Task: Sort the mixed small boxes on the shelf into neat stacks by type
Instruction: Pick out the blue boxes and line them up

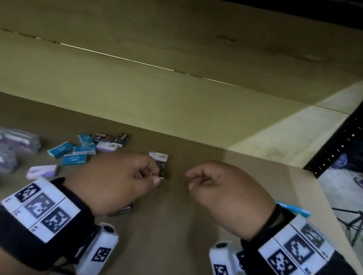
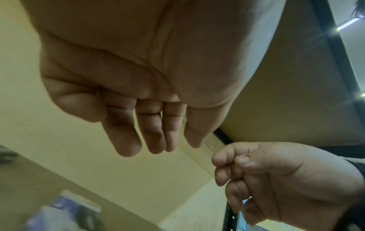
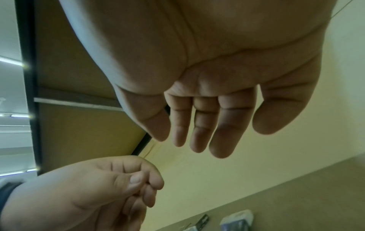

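Note:
Small boxes lie scattered on the brown shelf board [image 1: 188,219]: teal boxes [image 1: 74,152], black boxes [image 1: 112,138] and white-purple boxes [image 1: 107,147]. One white-purple box [image 1: 158,157] with a black box [image 1: 162,170] against it lies just past my left hand [image 1: 150,177]. Another black box [image 1: 123,210] peeks out from under that wrist. A further white-purple box [image 1: 42,171] lies to the left. My right hand [image 1: 195,180] hovers beside the left. Both hands have loosely curled fingers and hold nothing, as the left wrist view [image 2: 158,145] and right wrist view [image 3: 197,143] confirm.
Plastic-wrapped purple packs [image 1: 2,141] are piled at the far left. A teal box [image 1: 293,208] shows behind my right wrist. The shelf's back wall [image 1: 136,89] stands behind the boxes, and a black perforated upright [image 1: 349,131] marks the right end.

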